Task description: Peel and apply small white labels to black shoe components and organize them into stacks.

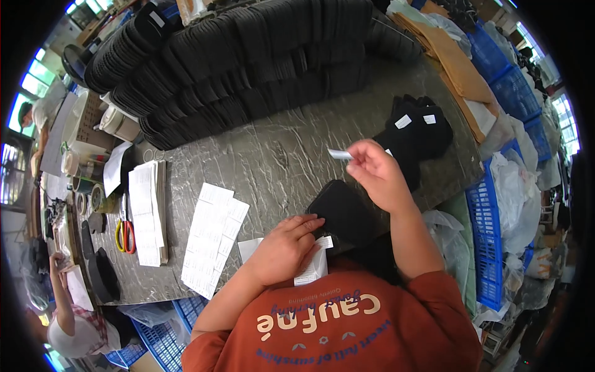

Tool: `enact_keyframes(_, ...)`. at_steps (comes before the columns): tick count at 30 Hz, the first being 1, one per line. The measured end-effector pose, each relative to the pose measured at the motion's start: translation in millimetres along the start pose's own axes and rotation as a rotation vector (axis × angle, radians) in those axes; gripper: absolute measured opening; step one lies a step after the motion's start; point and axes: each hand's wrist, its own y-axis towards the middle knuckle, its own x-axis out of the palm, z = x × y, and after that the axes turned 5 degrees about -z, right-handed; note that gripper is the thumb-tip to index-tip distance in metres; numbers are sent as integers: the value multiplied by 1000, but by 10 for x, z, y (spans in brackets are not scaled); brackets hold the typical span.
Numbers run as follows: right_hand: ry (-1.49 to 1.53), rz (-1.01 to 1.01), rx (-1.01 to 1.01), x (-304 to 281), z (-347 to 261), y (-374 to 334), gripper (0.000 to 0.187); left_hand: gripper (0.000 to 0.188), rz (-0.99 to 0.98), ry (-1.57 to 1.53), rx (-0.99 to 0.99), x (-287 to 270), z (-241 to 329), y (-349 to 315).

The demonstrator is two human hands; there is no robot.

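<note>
My right hand [376, 172] is raised over the table, pinching a small white label [338, 154] between thumb and fingers. My left hand [287, 247] lies with its fingers on the left edge of a stack of black pads [344, 211] with rounded corners. Partly under that hand sit white label sheets [313, 268], close against my body. To the right of my right hand is a pile of black pads [427, 133], a few with a white label on top. More printed label sheets [214, 239] lie flat to the left of my left hand.
Long rows of black pads [248, 68] line the far side of the dark table [279, 142]. Scissors [126, 229] and a paper stack [147, 214] lie at left, beside tape rolls and tubs. Blue crates [486, 232] stand at right. Another person [77, 328] works at lower left.
</note>
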Motion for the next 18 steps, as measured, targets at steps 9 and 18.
enact_keyframes(9,-208,-5,278,277,94,-437,7,14,-63,137,-11,63,29,69)
enact_keyframes(18,-291,10,279,295,130,-425,7,14,-57,120,-23,92,14,59)
